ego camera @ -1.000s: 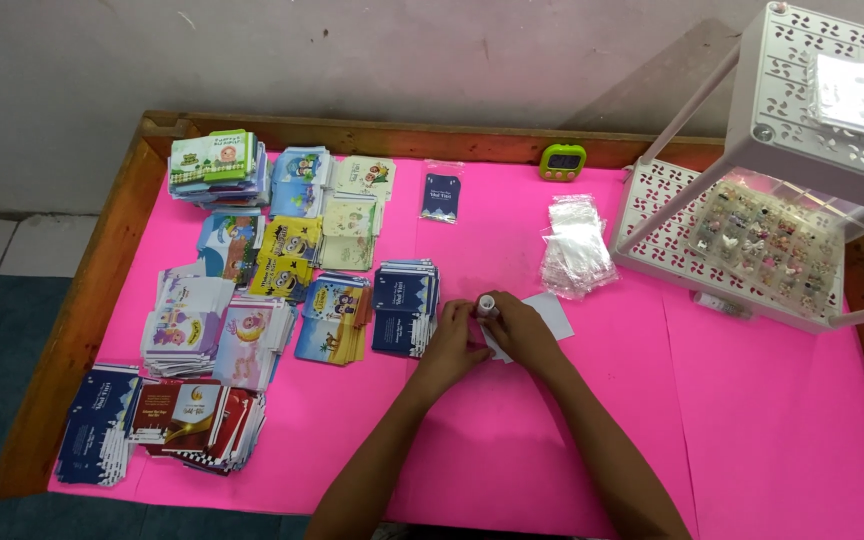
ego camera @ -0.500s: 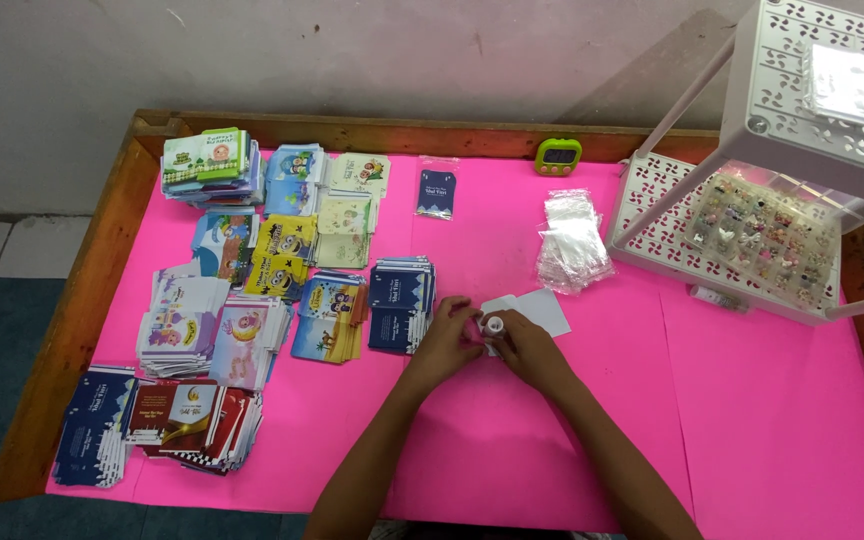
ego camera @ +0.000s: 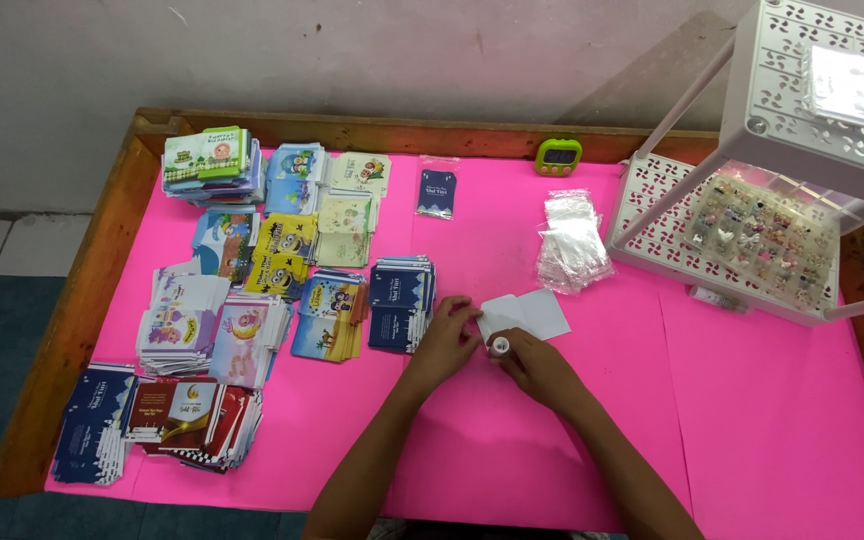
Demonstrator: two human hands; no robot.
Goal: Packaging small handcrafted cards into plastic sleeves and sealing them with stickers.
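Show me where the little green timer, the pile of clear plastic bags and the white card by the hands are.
green timer [ego camera: 558, 156], head view, middle of its face.
clear plastic bags [ego camera: 572, 240], head view, centre of the pile.
white card [ego camera: 537, 313], head view, bare right half.

Two bare forearms reach up from the lower edge of the frame and converge at centre. The left hand [ego camera: 445, 338] lies knuckles up, fingers curled and pointing right. The right hand [ego camera: 535, 366] sits just beside it, fingers bent inward, its fingertips close to the left hand's.
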